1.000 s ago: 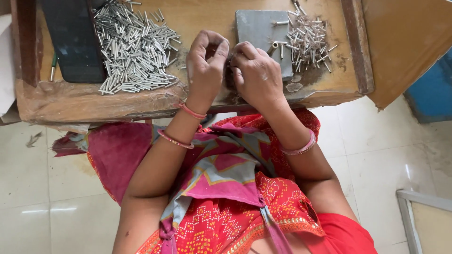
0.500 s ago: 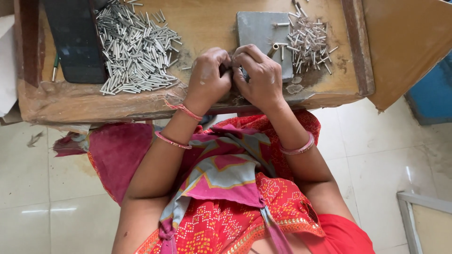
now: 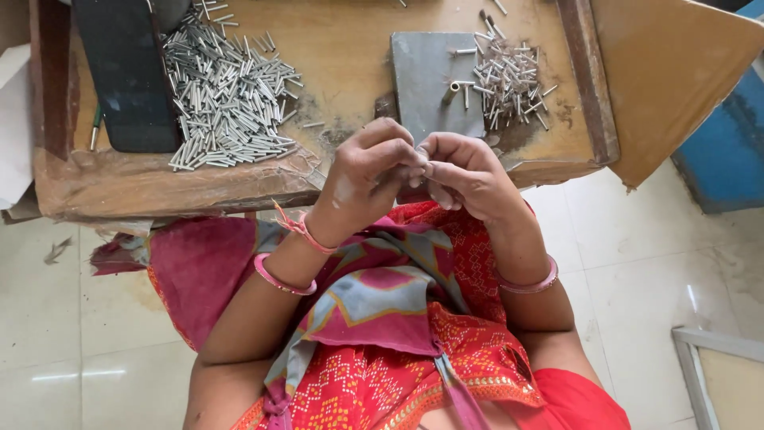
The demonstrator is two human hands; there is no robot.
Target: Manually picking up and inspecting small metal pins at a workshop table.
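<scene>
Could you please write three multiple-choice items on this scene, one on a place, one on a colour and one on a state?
1. Where does the large pile of metal tubes lie?
A. on the floor
B. on the wooden tray, beside the black slab
C. on the grey plate

2. What colour are the bangles?
A. pink
B. green
C. black

3. How are the left hand and right hand placed?
A. flat on the tray
B. far apart
C. fingertips meeting, raised off the tray

Answers: 1 B, the pile sits right of the slab; 2 A, pink on both wrists; 3 C, the fingertips meet, pinched together.
</scene>
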